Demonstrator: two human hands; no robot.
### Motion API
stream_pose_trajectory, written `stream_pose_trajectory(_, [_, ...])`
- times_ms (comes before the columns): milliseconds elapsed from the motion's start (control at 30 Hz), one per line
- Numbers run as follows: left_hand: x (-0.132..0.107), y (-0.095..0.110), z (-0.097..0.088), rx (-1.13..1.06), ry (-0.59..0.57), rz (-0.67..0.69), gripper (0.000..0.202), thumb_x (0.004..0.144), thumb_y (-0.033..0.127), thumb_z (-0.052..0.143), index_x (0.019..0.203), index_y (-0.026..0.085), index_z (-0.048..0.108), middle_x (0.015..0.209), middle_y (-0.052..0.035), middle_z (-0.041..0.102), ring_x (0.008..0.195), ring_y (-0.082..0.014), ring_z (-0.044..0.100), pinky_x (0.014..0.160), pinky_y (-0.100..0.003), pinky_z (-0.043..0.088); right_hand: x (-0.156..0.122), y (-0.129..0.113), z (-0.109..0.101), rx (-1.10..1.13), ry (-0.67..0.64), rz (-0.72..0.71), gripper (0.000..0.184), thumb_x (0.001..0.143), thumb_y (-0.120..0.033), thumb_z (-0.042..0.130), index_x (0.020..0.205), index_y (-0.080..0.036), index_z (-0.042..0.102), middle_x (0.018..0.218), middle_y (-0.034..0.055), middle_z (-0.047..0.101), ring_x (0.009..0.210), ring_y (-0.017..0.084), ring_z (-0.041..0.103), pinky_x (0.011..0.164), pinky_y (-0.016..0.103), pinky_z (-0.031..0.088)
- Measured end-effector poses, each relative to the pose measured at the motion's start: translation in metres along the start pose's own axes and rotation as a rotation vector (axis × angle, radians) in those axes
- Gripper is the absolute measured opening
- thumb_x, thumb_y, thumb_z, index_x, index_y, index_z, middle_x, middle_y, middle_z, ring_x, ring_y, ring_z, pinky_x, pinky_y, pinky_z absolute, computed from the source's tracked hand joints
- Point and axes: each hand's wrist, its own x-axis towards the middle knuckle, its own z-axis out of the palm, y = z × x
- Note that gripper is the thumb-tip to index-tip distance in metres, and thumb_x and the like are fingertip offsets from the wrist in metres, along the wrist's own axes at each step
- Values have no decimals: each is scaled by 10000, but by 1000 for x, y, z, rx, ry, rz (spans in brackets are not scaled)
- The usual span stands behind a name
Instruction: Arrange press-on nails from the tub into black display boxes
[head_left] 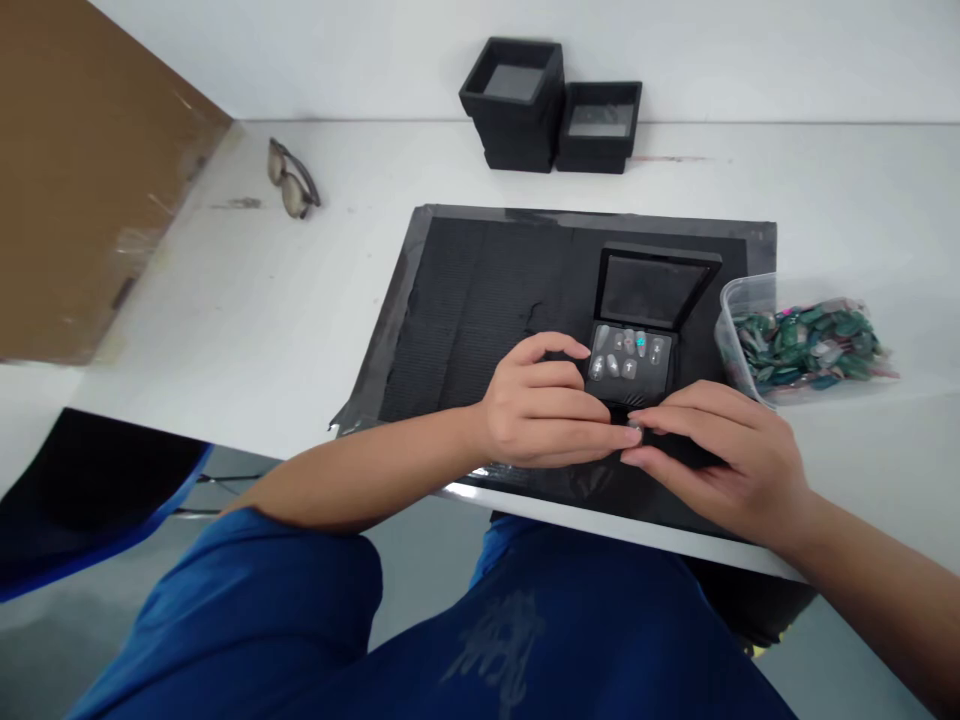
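Note:
My right hand (720, 450) is closed, its thumb and forefinger pinching a small shiny press-on nail (637, 428). My left hand (551, 405) has its fingers apart and partly bent. Its extended forefinger meets the nail at the fingertip, and its little finger is at the left edge of the open case; the left thumb is hidden. Just beyond both hands, the black case (637, 388) has its windowed lid (655, 288) raised. Several pale, decorated press-on nails (628, 369) lie in rows inside, one with a turquoise ornament.
A black mat (480, 300) lies under the case. Right of it, a clear plastic tub (739, 345) holds many green and clear pieces. Stacked black boxes (517, 120) and a lower stack (596, 150) stand behind. Eyeglasses (292, 180) and a cardboard panel (97, 190) are left.

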Motion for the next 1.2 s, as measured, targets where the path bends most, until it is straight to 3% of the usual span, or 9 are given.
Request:
stream_pose_trajectory(133, [-1, 0, 3, -8, -44, -77, 125, 887, 348, 733, 1000, 296, 717, 684, 132, 741, 535, -51, 623, 860, -283, 575, -1, -2, 1, -60, 39, 89, 113, 887, -266, 738, 956, -184, 701, 822, 34, 738, 723, 147, 678, 682, 289, 557])
stream_pose_trajectory(333, [-3, -7, 10, -136, -37, -265, 147, 808, 232, 788, 936, 251, 720, 666, 81, 723, 586, -68, 652, 758, -237, 580, -4, 6, 5, -206, 3, 338, 192, 939, -369, 664, 1016, -206, 731, 803, 34, 714, 745, 174, 669, 634, 296, 510])
stream_pose_trajectory(567, [-2, -7, 7, -207, -40, -181, 132, 800, 188, 768, 911, 229, 710, 681, 42, 721, 638, -108, 670, 719, -268, 590, -9, 17, 7, -485, -58, 286, 259, 960, -393, 629, 1041, -181, 755, 822, 36, 736, 778, 206, 667, 660, 328, 466])
stream_pose_trajectory(967, [-5, -8, 8, -191, -22, -169, 126, 817, 189, 774, 903, 253, 707, 689, 61, 715, 672, -98, 662, 703, -235, 563, -10, 12, 5, -518, -16, 266, 296, 941, -417, 660, 1110, -188, 741, 785, 19, 740, 647, 157, 654, 531, 304, 393])
stream_pose_trajectory(1200, [-6, -9, 9, -211, -16, -208, 80, 844, 218, 748, 886, 275, 710, 686, 75, 714, 650, -80, 661, 712, -225, 550, -11, 12, 3, -534, -42, 224, 185, 962, -308, 629, 1029, -199, 764, 729, -1, 728, 655, 161, 671, 533, 294, 401])
